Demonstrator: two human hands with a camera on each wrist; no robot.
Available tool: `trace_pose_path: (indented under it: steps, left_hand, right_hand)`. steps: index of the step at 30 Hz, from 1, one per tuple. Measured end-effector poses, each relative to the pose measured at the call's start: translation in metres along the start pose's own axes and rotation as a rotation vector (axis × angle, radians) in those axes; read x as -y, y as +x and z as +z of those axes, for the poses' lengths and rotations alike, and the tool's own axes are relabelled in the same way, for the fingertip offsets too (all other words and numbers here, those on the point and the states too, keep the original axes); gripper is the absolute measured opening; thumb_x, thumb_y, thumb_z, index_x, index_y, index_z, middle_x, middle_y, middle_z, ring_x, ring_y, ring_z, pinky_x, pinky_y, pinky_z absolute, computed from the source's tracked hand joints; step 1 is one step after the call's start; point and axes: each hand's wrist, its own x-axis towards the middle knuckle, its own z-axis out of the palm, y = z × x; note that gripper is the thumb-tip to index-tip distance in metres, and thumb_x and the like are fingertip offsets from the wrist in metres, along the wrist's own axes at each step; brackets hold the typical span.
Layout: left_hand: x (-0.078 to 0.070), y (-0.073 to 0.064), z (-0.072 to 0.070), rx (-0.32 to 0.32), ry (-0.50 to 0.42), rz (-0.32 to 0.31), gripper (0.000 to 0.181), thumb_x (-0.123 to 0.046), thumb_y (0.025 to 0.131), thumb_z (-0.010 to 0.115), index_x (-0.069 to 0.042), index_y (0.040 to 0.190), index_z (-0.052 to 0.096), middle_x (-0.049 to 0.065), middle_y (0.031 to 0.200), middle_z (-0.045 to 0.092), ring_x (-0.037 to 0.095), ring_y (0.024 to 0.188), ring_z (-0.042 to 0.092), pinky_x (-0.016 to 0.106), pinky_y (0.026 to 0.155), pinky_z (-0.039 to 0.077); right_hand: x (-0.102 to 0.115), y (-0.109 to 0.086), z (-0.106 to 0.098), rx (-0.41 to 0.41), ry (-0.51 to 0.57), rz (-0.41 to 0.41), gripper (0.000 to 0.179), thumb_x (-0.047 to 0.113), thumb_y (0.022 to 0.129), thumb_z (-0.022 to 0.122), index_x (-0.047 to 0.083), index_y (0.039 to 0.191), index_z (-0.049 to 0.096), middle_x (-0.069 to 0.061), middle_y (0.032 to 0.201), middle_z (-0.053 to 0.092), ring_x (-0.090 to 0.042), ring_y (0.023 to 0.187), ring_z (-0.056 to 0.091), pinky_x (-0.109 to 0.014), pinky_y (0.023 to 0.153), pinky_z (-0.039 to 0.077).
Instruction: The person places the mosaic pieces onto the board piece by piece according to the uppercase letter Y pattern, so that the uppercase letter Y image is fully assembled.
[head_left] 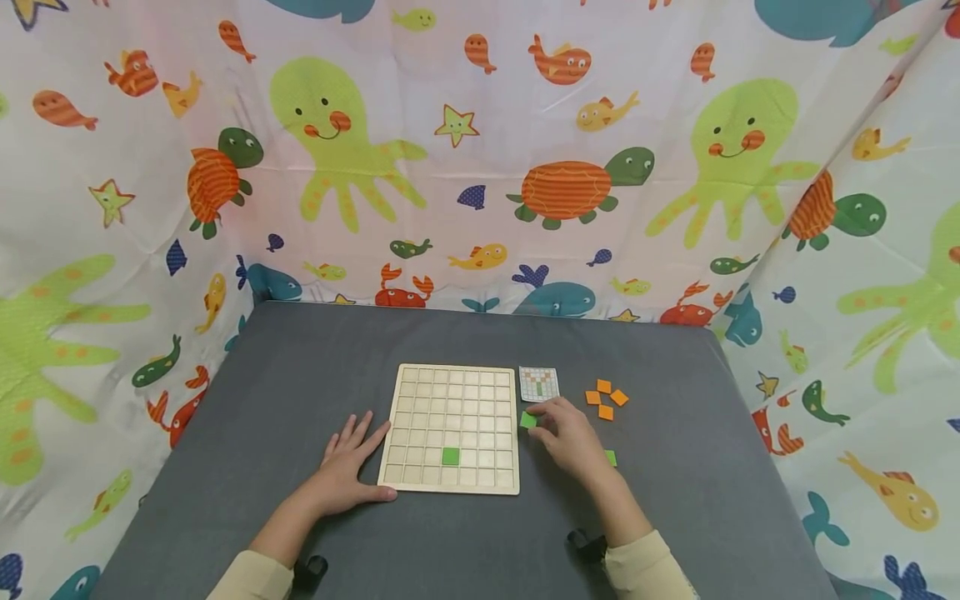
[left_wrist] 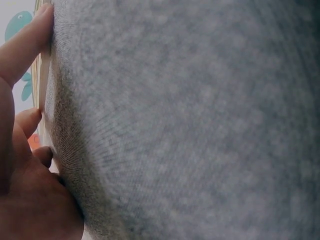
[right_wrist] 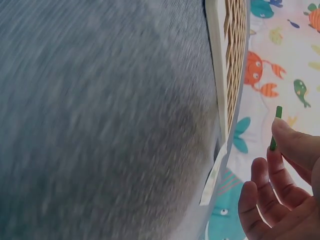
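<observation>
A pale wooden board (head_left: 453, 422) is lying flat on the grey cloth, its raised rim enclosing a grid of shallow square cells. One thin green square, the seated tile (head_left: 451, 457), is occupying a cell in the second row from the near edge, toward the middle of that row. A second, matching green square, the held tile (head_left: 528, 420), is being pinched by the right hand (head_left: 566, 433) just beyond the board's right edge, raised clear of it; in the right-wrist view it is appearing edge-on, apparently near level, though its exact tilt is remaining uncertain.
</observation>
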Motion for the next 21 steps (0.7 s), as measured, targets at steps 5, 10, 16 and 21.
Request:
trace_pose_path:
  steps: [5, 10, 16, 21]
  left_hand:
    - [0.001, 0.001, 0.0, -0.005, 0.01, 0.002, 0.119, -0.067, 0.068, 0.083, -0.021, 0.162, 0.027, 0.018, 0.17, 0.007, 0.046, 0.155, -0.004, 0.07, 0.118, 0.002]
    - [0.001, 0.001, 0.0, 0.005, 0.015, -0.013, 0.12, -0.07, 0.066, 0.082, -0.023, 0.162, 0.027, 0.016, 0.17, 0.007, 0.044, 0.155, -0.004, 0.069, 0.118, 0.002]
    - [0.003, 0.002, 0.003, 0.005, 0.013, -0.01, 0.12, -0.071, 0.067, 0.081, -0.024, 0.162, 0.026, 0.015, 0.17, 0.006, 0.043, 0.155, -0.005, 0.069, 0.118, 0.002]
    - [0.003, 0.002, 0.003, 0.002, 0.018, -0.009, 0.12, -0.072, 0.067, 0.08, -0.024, 0.162, 0.026, 0.015, 0.17, 0.006, 0.043, 0.156, -0.005, 0.069, 0.119, 0.002]
  right_hand:
    - [0.008, 0.002, 0.006, 0.003, 0.015, -0.034, 0.029, 0.01, 0.084, 0.083, 0.016, 0.111, 0.076, 0.001, 0.106, 0.065, -0.016, 0.088, 0.063, -0.035, 0.072, 0.051]
    - [0.014, 0.003, 0.013, 0.011, 0.036, -0.064, 0.029, 0.008, 0.083, 0.083, 0.016, 0.11, 0.076, 0.002, 0.105, 0.066, -0.015, 0.086, 0.062, -0.034, 0.071, 0.05]
    - [0.02, 0.005, 0.021, 0.038, 0.035, -0.103, 0.027, 0.011, 0.086, 0.081, 0.016, 0.112, 0.075, 0.002, 0.106, 0.066, -0.017, 0.086, 0.062, -0.033, 0.071, 0.05]
    - [0.026, 0.007, 0.027, 0.064, 0.036, -0.118, 0.027, 0.012, 0.088, 0.079, 0.017, 0.114, 0.075, 0.002, 0.112, 0.066, -0.02, 0.092, 0.064, -0.033, 0.071, 0.05]
